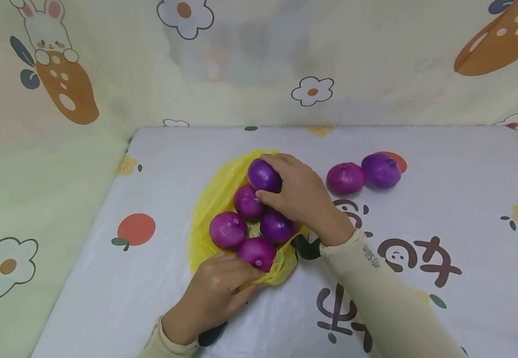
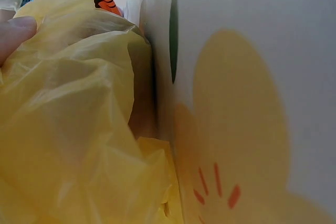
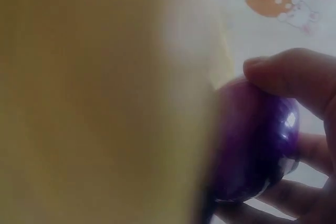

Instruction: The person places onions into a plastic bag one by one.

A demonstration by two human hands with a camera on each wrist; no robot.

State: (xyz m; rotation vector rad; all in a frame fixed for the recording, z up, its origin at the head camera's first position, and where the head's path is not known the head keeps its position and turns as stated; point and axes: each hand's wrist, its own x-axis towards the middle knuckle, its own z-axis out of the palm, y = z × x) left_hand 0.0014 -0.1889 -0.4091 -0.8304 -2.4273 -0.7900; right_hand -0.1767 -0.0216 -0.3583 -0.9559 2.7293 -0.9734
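One purple onion (image 1: pixel 264 175) sits in my right hand (image 1: pixel 301 195), my grip curled round it with fingertips over its far side and thumb at its near side; from the right wrist view my fingers (image 3: pixel 286 74) wrap its glossy, deep violet skin (image 3: pixel 257 140), which catches a small bright highlight. It is smooth, round and slightly flattened, and darker than the magenta ones below it. I hold it at the far edge of the yellow plastic bag (image 1: pixel 209 204), just above the others.

Four more onions lie in the open bag, packed close and touching: one (image 1: pixel 248 201) directly under the one I hold, one (image 1: pixel 227 229) to the left, one (image 1: pixel 277 226) under my right palm, and one (image 1: pixel 257 252) nearest me. Each shows fine lengthwise streaks and a small pale nub at the top.

My left hand (image 1: pixel 217 291) grips the near rim of the bag, fingers curled into the thin, crinkled film; the left wrist view shows my thumb (image 2: pixel 16 32) pressed on the translucent yellow plastic (image 2: pixel 73 129).

Two further onions (image 1: pixel 346 178) (image 1: pixel 380 170) rest side by side, touching, on the tabletop (image 1: pixel 465 199) well to the right of the bag. The tabletop is covered with a white cloth printed with fruit, flowers and dark characters.
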